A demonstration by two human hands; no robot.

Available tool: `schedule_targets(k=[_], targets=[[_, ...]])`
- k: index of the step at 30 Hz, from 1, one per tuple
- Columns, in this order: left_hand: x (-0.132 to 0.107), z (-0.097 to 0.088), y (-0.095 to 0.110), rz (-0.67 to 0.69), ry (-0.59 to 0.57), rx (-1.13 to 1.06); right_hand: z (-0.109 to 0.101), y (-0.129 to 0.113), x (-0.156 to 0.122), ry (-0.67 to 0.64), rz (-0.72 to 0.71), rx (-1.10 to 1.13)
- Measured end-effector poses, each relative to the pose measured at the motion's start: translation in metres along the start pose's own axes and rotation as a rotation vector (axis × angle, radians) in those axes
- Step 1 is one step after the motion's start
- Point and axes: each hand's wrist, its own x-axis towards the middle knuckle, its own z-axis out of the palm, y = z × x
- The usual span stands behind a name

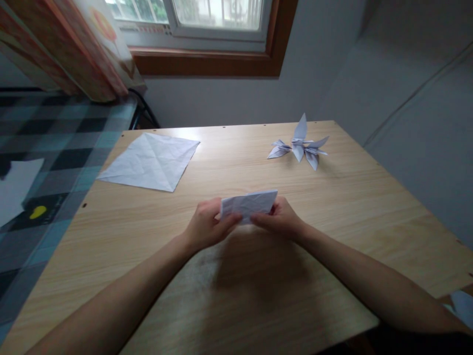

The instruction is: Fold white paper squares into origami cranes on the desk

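A folded white paper [250, 204], creased and roughly rectangular, is held up just above the wooden table [236, 296] between both hands. My left hand [207, 228] pinches its lower left edge with thumb and fingers closed. At the lower right edge my right hand [281, 220] pinches it the same way.
A creased white paper square [151, 160] lies flat at the table's far left. A finished white origami figure [300, 145] with pointed wings sits at the far right. A checked bed cover [44, 162] borders the table on the left, a grey wall on the right.
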Motion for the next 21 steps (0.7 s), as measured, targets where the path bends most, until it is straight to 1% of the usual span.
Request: schedule_targets(k=[2, 4, 6, 8, 10, 11, 12, 14, 15, 17, 19, 21], targets=[[0.001, -0.001, 0.0, -0.039, 0.044, -0.072, 0.001, -0.004, -0.003, -0.005, 0.039, -0.01], [0.002, -0.001, 0.0, -0.109, 0.109, -0.14, 0.002, -0.006, -0.004, -0.002, 0.056, -0.006], [0.004, -0.001, -0.001, -0.193, 0.146, -0.189, 0.002, -0.005, -0.002, 0.043, 0.042, -0.022], [0.005, 0.0, -0.002, -0.273, 0.14, -0.21, 0.001, -0.001, 0.001, 0.17, 0.004, -0.06], [0.006, 0.001, -0.003, -0.307, 0.133, -0.15, -0.002, 0.005, 0.005, 0.348, -0.046, -0.071], [0.006, 0.001, -0.004, -0.285, 0.143, -0.078, -0.004, 0.008, 0.007, 0.418, -0.069, -0.07], [0.006, 0.002, -0.004, -0.232, 0.156, 0.019, -0.006, 0.01, 0.009, 0.465, -0.094, -0.078], [0.005, 0.002, -0.005, -0.058, 0.155, 0.243, -0.011, 0.011, 0.01, 0.451, -0.119, -0.184], [0.005, 0.002, -0.005, 0.036, 0.121, 0.345, -0.013, 0.01, 0.01, 0.434, -0.128, -0.262], [0.004, 0.002, -0.006, 0.165, -0.038, 0.498, -0.014, 0.005, 0.01, 0.383, -0.141, -0.436], [0.004, 0.002, -0.007, 0.184, -0.235, 0.583, -0.014, 0.0, 0.009, 0.334, -0.174, -0.609], [0.004, 0.003, -0.008, 0.133, -0.384, 0.625, -0.013, -0.003, 0.009, 0.326, -0.226, -0.786]])
